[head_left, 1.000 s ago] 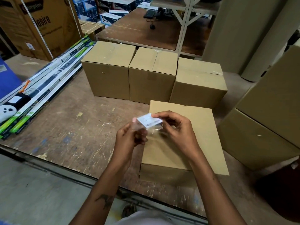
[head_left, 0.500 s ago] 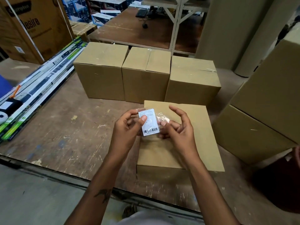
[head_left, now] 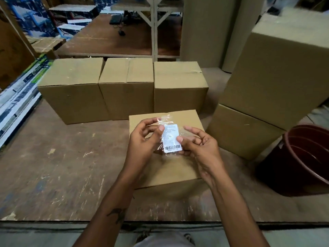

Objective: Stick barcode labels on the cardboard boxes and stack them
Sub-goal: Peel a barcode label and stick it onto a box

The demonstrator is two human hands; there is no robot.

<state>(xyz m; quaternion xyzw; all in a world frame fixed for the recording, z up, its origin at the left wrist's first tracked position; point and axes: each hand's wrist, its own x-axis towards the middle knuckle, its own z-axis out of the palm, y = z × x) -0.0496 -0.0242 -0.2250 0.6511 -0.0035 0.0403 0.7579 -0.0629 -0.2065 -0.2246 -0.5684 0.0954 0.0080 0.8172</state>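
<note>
Two stacked cartons (head_left: 263, 97) at right on the worn wooden surface (head_left: 62, 166), the upper one tilted. Row of three closed boxes (head_left: 124, 88) side by side at the far edge; contents unseen. Dark red bucket (head_left: 306, 157) at near right, inside not visible to the bottom. Closed cardboard box (head_left: 170, 168) in the middle, near, lying flat, long axis running near to far. Held above its top: barcode label (head_left: 171, 138) under clear film, upright, long axis near to far, barcode at the near end. Left hand (head_left: 142, 139) fingers curled, pinching the film's left edge; right hand (head_left: 199, 145) thumb and curled fingers pinching the right edge
</note>
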